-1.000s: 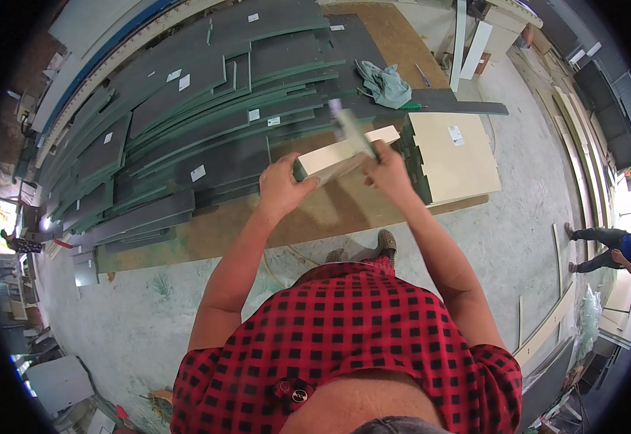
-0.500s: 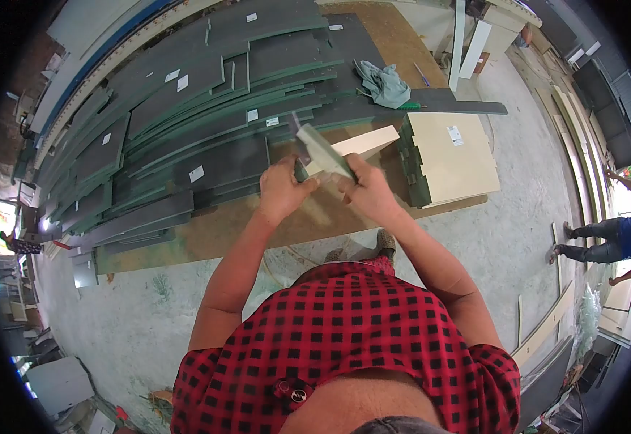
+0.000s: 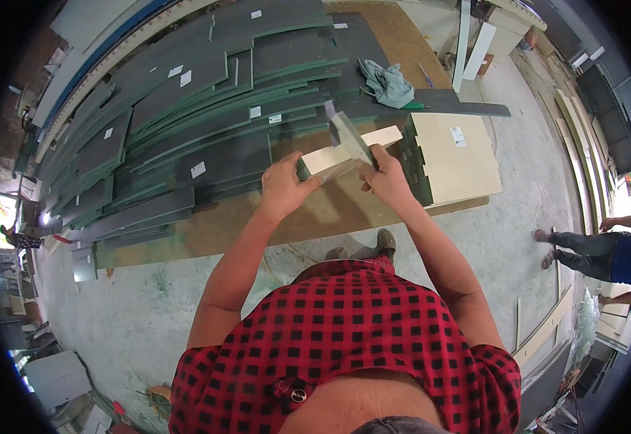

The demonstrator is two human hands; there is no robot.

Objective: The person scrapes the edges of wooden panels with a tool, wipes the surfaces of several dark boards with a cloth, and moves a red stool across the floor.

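Observation:
My left hand [image 3: 283, 185] grips the near end of a long cream board [image 3: 322, 160] with a dark green edge, its fingers wrapped round the end. A small flat piece [image 3: 353, 138], pale on its face with a purplish tip, is pinched in my right hand [image 3: 388, 177] and lies slanted across the board; it is slightly blurred. The board's far end reaches toward a stack of cream panels [image 3: 460, 155] with dark green notched edges and a white label.
Dark green-edged panels [image 3: 221, 145] with labels cover the brown table [image 3: 228, 235]. A grey-green cloth [image 3: 388, 84] lies at the back beside a green-handled tool [image 3: 415, 106]. Another person [image 3: 596, 249] is at the right; a distant person [image 3: 22, 239] is at the left.
My right hand and the small piece have moved right along the board, uncovering its end near my left hand. The person at the right has shifted slightly.

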